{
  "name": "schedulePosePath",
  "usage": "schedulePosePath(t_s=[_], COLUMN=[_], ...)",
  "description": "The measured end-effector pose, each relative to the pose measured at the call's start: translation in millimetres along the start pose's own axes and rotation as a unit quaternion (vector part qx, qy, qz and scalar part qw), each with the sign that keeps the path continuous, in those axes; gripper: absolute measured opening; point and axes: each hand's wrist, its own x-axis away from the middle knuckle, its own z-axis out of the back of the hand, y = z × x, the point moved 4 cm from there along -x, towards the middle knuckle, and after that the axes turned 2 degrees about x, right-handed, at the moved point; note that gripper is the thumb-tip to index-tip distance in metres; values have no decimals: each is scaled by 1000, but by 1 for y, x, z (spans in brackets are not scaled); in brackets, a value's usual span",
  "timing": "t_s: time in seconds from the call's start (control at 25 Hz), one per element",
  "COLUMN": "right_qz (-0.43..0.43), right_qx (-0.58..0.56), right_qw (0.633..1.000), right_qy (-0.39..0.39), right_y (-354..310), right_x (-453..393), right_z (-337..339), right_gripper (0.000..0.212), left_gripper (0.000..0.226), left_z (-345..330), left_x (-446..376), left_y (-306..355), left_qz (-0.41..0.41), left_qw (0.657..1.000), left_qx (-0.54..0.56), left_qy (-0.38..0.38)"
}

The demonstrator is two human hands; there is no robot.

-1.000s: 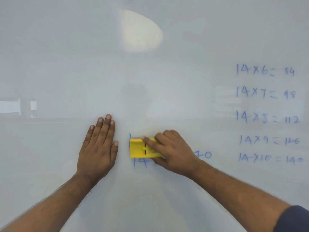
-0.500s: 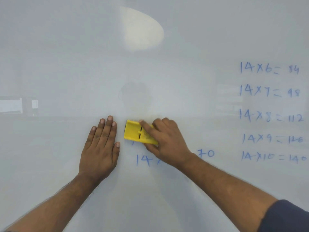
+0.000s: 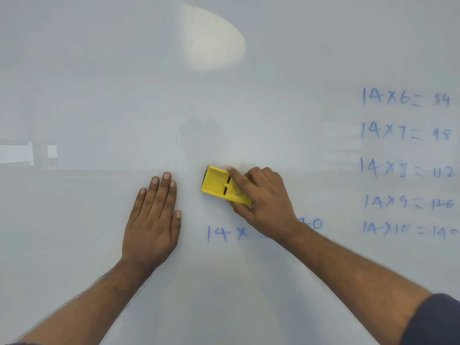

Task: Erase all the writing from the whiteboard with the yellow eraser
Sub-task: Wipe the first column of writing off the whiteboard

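The whiteboard (image 3: 99, 83) fills the view. My right hand (image 3: 266, 202) grips the yellow eraser (image 3: 219, 184) and presses it flat on the board near the middle, tilted a little. Just below it a blue line "14 x" (image 3: 226, 233) shows, with its right part hidden by my wrist and a "0" (image 3: 317, 224) beyond. My left hand (image 3: 153, 217) lies flat on the board to the left of the eraser, fingers together and pointing up. A column of blue sums (image 3: 405, 165), from 14x6 down to 14x10, runs down the right side.
A bright oval light reflection (image 3: 211, 38) sits on the upper board. Faint window reflections (image 3: 17, 153) show at the left edge. The board's left and upper areas bear no writing.
My right hand has slid the eraser up and to the right, uncovering the "14 x" line below it. My left hand has stayed flat in the same place.
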Motion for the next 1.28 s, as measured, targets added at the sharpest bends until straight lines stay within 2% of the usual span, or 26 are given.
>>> schedulePosePath(t_s=[0.16, 0.28, 0.36, 0.48, 0.56, 0.64, 0.72, 0.84, 0.92, 1.0, 1.08, 1.16, 1.28], right_qz=[150, 228, 214, 90, 31, 44, 111, 189, 151, 44, -23, -8, 109], right_qx=[-14, 6, 21, 23, 5, -22, -33, -3, 3, 8, 11, -4, -22], right_qw=[987, 968, 972, 994, 999, 998, 992, 979, 987, 999, 1000, 1000, 992], right_qy=[-59, -102, -97, -50, -30, -32, -53, -79, -56, -9, 10, 3, -53], right_y=[-31, -11, 12, 27, 10, -17, -38, -29, -4, 25, 35, 24, 6], right_x=[54, 81, 74, 45, 38, 46, 68, 86, 77, 56, 39, 41, 83], right_z=[-19, -11, -2, 7, 0, -14, -24, -19, -8, 5, 8, 2, -9], right_gripper=[57, 54, 51, 52, 54, 55, 54, 54, 52, 54, 56, 56, 53], left_gripper=[62, 62, 62, 62, 61, 61, 61, 62, 63, 62, 61, 61, 63], left_z=[1, 1, -1, -2, -2, -2, -1, 0, -1, -3, -4, -4, -5], left_x=[1, 2, 3, 4, 6, 7, 8, 13, 17, 20, 21, 22, 24], left_y=[1, -1, 0, 1, 3, 4, 3, 1, 1, 5, 8, 10, 10], left_qz=[-3, -4, -2, 8, 19, 23, 22, 13, 18, 29, 38, 42, 46], left_qw=[1000, 1000, 1000, 1000, 1000, 1000, 1000, 1000, 1000, 999, 999, 999, 999], left_qx=[2, -1, -2, -3, 0, 3, 5, 8, 8, 7, 1, 3, 7], left_qy=[1, -3, -4, -5, 0, 0, -2, -11, -16, -13, -4, -2, -10])
